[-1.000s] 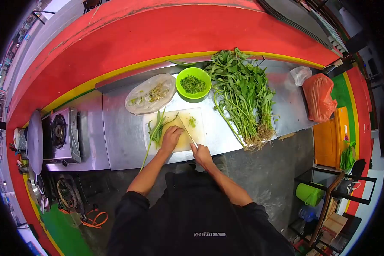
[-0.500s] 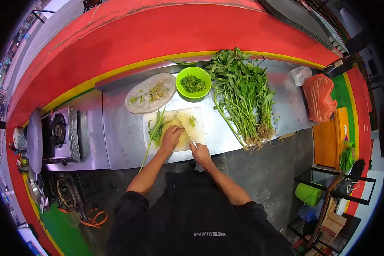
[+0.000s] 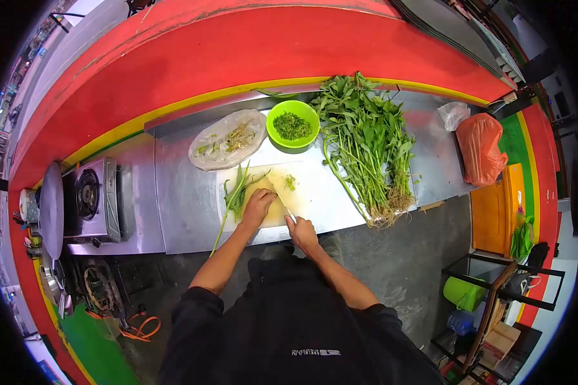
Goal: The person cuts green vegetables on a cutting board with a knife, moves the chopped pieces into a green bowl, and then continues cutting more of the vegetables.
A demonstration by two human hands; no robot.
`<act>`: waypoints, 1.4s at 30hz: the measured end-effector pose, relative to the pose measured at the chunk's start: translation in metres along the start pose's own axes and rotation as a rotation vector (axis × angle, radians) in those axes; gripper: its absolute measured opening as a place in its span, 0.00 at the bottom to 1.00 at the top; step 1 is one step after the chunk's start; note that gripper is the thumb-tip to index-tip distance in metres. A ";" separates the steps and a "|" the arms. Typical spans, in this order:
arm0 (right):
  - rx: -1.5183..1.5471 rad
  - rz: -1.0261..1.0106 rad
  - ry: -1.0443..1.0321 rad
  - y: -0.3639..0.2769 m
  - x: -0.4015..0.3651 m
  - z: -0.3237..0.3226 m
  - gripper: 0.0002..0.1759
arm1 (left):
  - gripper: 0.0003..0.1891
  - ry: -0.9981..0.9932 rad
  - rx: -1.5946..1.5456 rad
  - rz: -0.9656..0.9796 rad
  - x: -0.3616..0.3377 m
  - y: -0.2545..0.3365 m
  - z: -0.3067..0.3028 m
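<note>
Left hand pins stems on board; right hand clamps knife
Stems look limp, light; best bunched near the cut

your left hand covers the stems beneath it — whether it grips them is too small to tell; the knife handle hides inside your right hand.

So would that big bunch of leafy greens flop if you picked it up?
Probably floppy: the leafy greens have long thin stems that curve across the counter. Likely light, mostly leaves. Loose stalks might slip out.
</note>
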State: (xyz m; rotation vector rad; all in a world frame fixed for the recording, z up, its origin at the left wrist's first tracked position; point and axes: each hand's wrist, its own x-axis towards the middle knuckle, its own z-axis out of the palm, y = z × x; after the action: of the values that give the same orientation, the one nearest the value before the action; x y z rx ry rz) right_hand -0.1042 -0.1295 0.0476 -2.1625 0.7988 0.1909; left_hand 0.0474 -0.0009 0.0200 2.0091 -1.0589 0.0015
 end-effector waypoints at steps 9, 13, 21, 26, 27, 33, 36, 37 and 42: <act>0.035 0.016 -0.049 0.003 -0.014 -0.008 0.35 | 0.06 0.030 0.013 0.003 0.001 0.000 0.003; 0.013 0.002 -0.028 0.011 -0.007 0.003 0.34 | 0.06 0.046 0.000 0.011 0.001 -0.001 0.002; 0.056 0.014 0.005 0.002 -0.001 -0.004 0.35 | 0.07 0.052 0.125 0.001 -0.009 0.003 0.000; 0.042 0.004 -0.040 0.013 -0.012 -0.022 0.36 | 0.07 0.051 0.053 -0.039 -0.009 0.004 0.005; 0.023 0.012 -0.029 0.014 -0.014 -0.024 0.36 | 0.07 0.064 0.045 -0.028 -0.009 0.005 0.004; 0.026 0.008 -0.017 0.011 -0.011 -0.025 0.38 | 0.09 0.063 -0.001 -0.003 0.001 -0.003 0.012; 0.015 0.029 -0.025 0.003 -0.012 -0.026 0.38 | 0.10 0.030 0.033 0.007 0.003 -0.006 0.015; 0.002 0.044 -0.038 0.003 -0.012 -0.026 0.38 | 0.10 0.031 0.033 0.004 0.003 -0.006 0.014; 0.016 0.053 -0.070 0.002 -0.010 -0.026 0.39 | 0.10 0.011 0.032 0.017 0.004 -0.005 0.012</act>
State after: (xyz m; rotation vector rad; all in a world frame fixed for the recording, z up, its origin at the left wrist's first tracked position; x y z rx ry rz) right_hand -0.1170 -0.1447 0.0677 -2.1089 0.8148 0.2848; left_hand 0.0491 -0.0109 0.0103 2.0268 -1.0746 0.0388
